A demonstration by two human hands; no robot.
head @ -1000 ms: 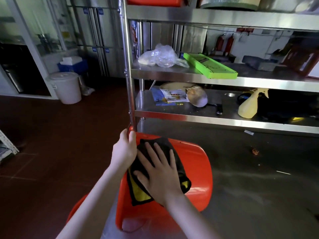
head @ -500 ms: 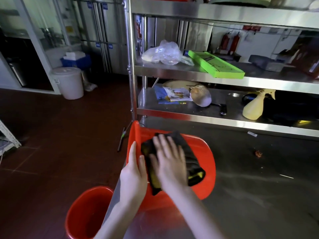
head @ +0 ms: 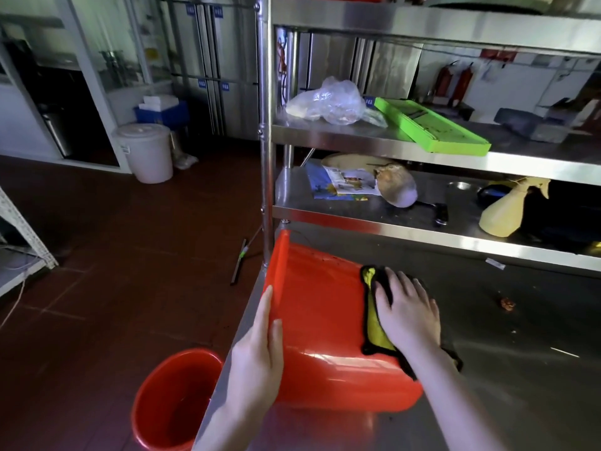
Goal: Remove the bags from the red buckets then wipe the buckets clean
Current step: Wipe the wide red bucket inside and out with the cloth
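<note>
A red bucket lies on its side on the steel table, its open rim turned to the left. My left hand grips that rim at the table's left edge. My right hand presses flat on a black and yellow cloth against the bucket's outer wall, near its base. A second red bucket stands upright on the floor below the table's left edge, with no bag visible in it. A crumpled clear plastic bag rests on the upper shelf.
A steel rack rises behind the table, with a green tray, papers and a yellow spray bottle on its shelves. A white lidded pail and a squeegee are on the red tiled floor to the left.
The bucket has been turned so its rim faces left. My right hand slid the cloth rightward toward the base. My left hand shifted to the rim. The floor bucket came fully into view.
</note>
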